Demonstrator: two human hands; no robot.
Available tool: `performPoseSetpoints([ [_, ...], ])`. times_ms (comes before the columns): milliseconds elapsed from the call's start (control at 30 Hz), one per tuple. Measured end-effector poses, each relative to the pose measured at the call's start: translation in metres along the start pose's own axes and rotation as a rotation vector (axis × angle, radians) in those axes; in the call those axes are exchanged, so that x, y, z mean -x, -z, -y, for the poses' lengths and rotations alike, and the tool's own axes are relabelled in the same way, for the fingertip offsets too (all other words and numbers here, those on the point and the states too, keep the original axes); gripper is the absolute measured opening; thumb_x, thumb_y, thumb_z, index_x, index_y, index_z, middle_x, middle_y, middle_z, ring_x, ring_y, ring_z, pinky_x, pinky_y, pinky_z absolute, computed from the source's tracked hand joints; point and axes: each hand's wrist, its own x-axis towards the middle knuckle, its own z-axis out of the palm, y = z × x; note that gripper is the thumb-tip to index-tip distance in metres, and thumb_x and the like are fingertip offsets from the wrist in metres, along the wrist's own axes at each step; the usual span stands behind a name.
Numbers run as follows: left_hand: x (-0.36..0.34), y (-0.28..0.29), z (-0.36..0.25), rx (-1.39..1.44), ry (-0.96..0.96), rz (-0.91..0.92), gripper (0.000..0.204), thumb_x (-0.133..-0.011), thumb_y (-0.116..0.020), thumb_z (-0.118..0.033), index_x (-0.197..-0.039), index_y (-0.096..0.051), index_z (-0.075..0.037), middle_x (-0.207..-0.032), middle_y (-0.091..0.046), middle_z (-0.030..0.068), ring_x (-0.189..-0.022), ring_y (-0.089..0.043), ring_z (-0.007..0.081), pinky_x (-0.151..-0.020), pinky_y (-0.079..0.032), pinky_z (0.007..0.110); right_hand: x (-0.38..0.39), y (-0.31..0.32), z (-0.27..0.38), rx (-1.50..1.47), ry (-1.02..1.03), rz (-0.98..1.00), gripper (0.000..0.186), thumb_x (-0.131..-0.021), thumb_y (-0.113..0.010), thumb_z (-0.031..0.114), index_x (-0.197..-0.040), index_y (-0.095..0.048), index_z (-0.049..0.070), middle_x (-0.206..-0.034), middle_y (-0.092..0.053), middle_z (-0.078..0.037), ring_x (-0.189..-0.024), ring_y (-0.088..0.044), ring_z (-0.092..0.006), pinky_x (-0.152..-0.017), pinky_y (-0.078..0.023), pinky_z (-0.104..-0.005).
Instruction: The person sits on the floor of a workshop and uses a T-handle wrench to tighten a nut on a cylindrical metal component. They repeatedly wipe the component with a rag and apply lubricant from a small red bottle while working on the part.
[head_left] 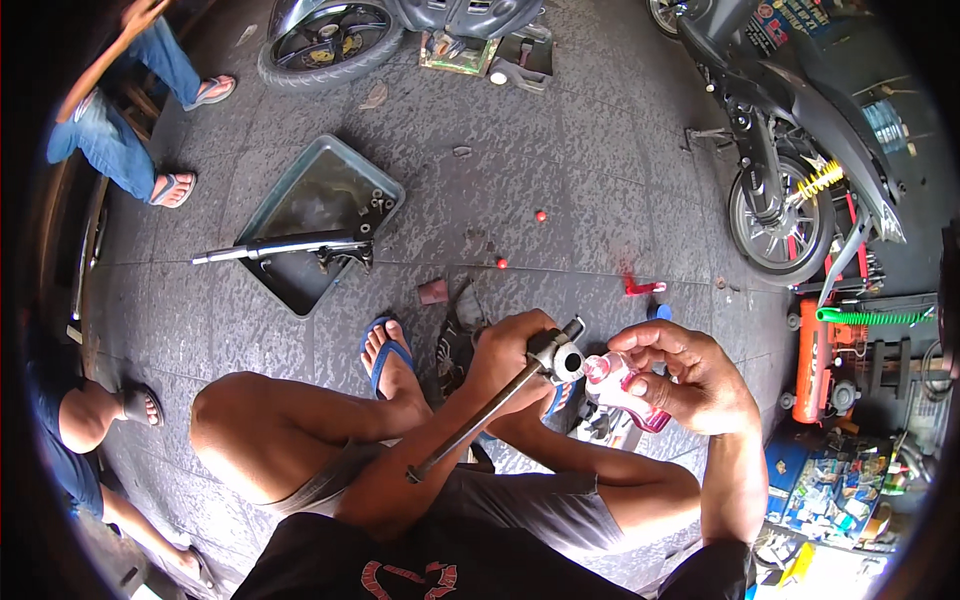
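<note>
My left hand (512, 355) is closed around a metal part (562, 362) with a round open end and a long thin rod that slants back over my forearm. In my right hand (695, 380) is a small clear bottle (640, 395) of red-pink liquid, gripped between thumb and fingers. The bottle's tip points at the metal part's round end, touching or very close to it; I cannot tell which. Ahead to the left, a motorcycle fork leg (290, 243) lies across a dark tray (328, 140) that also holds several small rings or nuts (377, 202).
A motorcycle (790, 190) stands at the far right, near an orange jack (830, 355). A front wheel (330, 45) is at the top. Red balls (541, 216), a red piece (643, 287) and a blue cap (660, 312) dot the floor. Other people's feet (175, 188) are on the left.
</note>
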Motion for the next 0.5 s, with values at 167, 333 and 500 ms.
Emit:
performPoseSetpoints([
  [167, 0.0, 0.0, 0.0, -0.004, -0.003, 0.014, 0.035, -0.076, -0.087, -0.024, -0.089, -0.061, -0.004, -0.069, -0.063, 0.008, -0.06, -0.063, 0.0189, -0.056, -0.048, 0.034, -0.004, 0.001, 0.006, 0.049, -0.042, 0.018, 0.036, -0.089, -0.073, 0.005, -0.124, -0.063, 0.0, -0.105, -0.071, -0.007, -0.091, -0.066, -0.014, -0.081, -0.052, -0.0297],
  [333, 0.001, 0.0, 0.003, 0.006, -0.005, 0.007, 0.037, -0.075, -0.087, -0.024, -0.09, -0.06, -0.003, -0.069, -0.062, 0.008, -0.06, -0.062, 0.0182, -0.056, -0.048, 0.033, -0.009, 0.004, 0.018, 0.145, -0.024, 0.059, 0.033, -0.09, -0.073, 0.006, -0.121, -0.064, -0.001, -0.104, -0.071, -0.008, -0.09, -0.067, -0.0145, -0.078, -0.052, -0.0297],
  [500, 0.001, 0.0, 0.002, 0.01, 0.007, 0.036, 0.037, -0.076, -0.087, -0.024, -0.09, -0.06, -0.002, -0.07, -0.062, 0.0079, -0.06, -0.061, 0.0157, -0.056, -0.047, 0.032, -0.012, 0.007, 0.03, 0.181, -0.067, 0.094, 0.032, -0.091, -0.072, 0.008, -0.121, -0.064, 0.0, -0.103, -0.071, -0.008, -0.091, -0.068, -0.0161, -0.078, -0.052, -0.0314],
])
